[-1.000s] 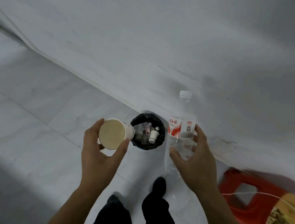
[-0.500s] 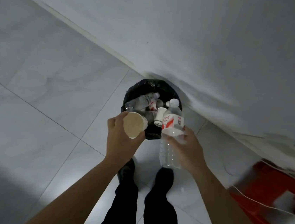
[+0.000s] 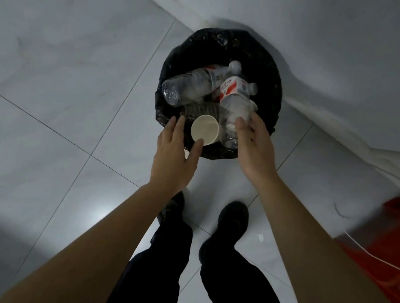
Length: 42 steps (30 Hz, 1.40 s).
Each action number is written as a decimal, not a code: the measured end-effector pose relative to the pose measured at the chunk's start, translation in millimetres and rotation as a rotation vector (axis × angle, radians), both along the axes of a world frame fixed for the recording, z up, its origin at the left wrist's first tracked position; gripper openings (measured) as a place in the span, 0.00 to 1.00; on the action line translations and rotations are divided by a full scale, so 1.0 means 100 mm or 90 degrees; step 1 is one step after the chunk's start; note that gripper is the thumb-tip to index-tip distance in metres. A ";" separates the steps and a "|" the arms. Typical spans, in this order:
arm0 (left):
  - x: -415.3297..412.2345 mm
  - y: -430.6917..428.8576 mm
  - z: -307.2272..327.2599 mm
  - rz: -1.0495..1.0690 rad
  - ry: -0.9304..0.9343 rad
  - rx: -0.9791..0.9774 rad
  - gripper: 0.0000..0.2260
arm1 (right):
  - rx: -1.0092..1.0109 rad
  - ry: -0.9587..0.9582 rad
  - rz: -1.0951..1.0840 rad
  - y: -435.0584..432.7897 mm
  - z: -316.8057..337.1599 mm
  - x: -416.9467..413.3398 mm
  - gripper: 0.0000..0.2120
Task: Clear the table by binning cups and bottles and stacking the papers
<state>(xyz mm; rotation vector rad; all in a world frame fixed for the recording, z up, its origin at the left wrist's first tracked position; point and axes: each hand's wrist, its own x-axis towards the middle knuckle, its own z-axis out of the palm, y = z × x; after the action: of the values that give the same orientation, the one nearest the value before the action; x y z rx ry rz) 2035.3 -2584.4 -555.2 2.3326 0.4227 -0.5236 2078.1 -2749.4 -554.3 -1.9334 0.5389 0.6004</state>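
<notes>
Two hands are hovering over the near rim of the bin [image 3: 275, 67] — the left hand [image 3: 173, 158] with fingers spread and loose, its thumb just touching the cup [image 3: 205, 129], the right hand [image 3: 254, 147] with fingers slack beside the bottle [image 3: 237, 100]. Cup and bottle are lying inside the bin, on top of another bottle [image 3: 192, 82] — neither is being gripped.

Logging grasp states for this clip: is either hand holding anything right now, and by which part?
Nothing is gripped. Both hands are open over the bin: left hand beside the paper cup, right hand beside the water bottle; fingertip contact cannot be ruled out.
</notes>
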 end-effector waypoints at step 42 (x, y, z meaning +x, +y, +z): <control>-5.25 -1.04 6.95 1.109 -0.443 0.290 0.25 | 0.321 -0.382 0.975 0.86 6.65 -3.34 0.26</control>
<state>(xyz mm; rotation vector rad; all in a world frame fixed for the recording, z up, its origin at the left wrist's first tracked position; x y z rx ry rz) 1509.8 -2688.3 140.0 1.4335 1.9238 1.2224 1744.5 -2663.8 110.6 -1.5882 -1.4746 0.8549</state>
